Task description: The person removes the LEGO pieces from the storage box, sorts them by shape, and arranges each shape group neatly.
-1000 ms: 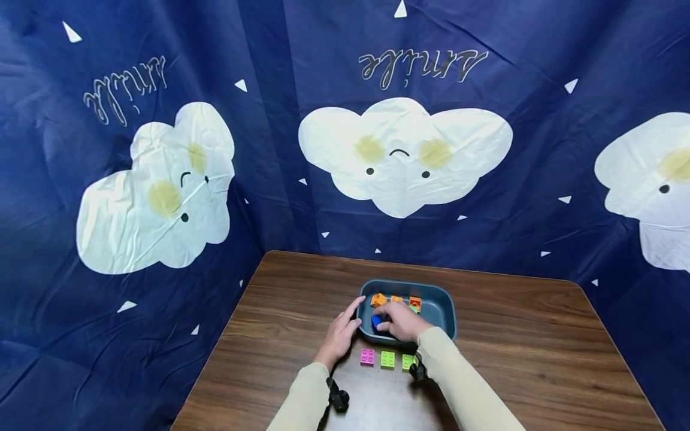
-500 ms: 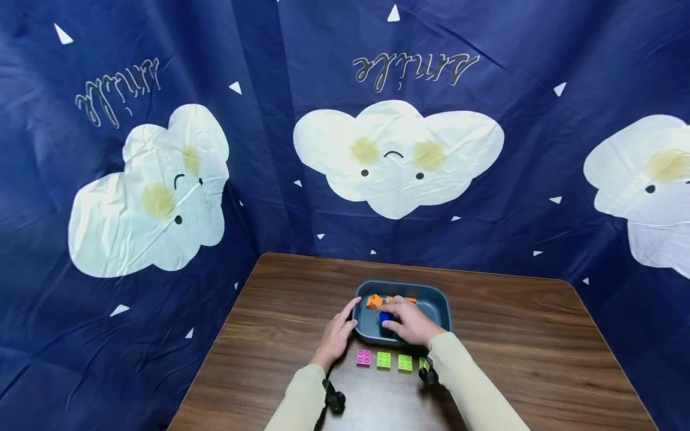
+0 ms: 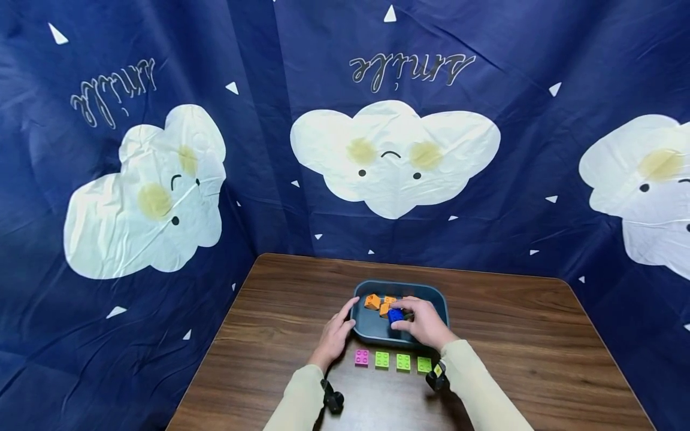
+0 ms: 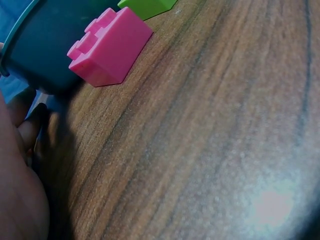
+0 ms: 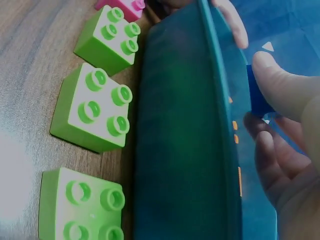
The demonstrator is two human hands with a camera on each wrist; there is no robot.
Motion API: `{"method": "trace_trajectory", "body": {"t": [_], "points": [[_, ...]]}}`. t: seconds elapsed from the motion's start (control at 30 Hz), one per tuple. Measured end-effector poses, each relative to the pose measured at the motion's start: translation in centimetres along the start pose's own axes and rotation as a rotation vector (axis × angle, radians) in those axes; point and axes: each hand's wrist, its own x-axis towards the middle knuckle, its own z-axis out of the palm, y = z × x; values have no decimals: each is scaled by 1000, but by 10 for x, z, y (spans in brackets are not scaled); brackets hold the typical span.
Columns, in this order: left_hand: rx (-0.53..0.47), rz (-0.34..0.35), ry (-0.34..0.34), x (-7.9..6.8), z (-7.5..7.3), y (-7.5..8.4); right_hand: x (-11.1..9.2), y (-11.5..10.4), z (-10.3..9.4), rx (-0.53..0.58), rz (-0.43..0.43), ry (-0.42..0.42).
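Note:
In the head view, my right hand pinches a blue toy building brick between thumb and fingers, over the inside of a dark teal bin. The right wrist view shows the thumb pressed to the brick's face. My left hand holds the bin's left end; one digit reaches over the rim while other fingers lie low against the outside. Orange bricks lie in the bin beside the blue one. Part of the bin's contents is hidden behind my right hand.
A row of bricks stands on the wooden table along the bin's near side: one pink brick, then three green bricks. Blue cloth with printed clouds hangs around the table's far and side edges.
My right hand has carried the blue brick rightward within the bin. Its forearm has shifted right, uncovering the rightmost green brick. My left hand stays at the bin's left end.

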Motion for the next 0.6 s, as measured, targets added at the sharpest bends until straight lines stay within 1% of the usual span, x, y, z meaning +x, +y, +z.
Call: {"method": "trace_trajectory", "body": {"t": [0.07,0.17,0.43,0.6], "points": [[-5,2,-2,0,-1,0,-4,0,-3,20,1,23],[-8,0,-5,1,-1,0,-10,0,-8,33,3,34],[5,-1,-5,1,-1,-4,-28,-3,-18,-10,-29,39],[-4,-4,-12,2,0,-2,-42,-4,-27,-22,-17,61]]}}
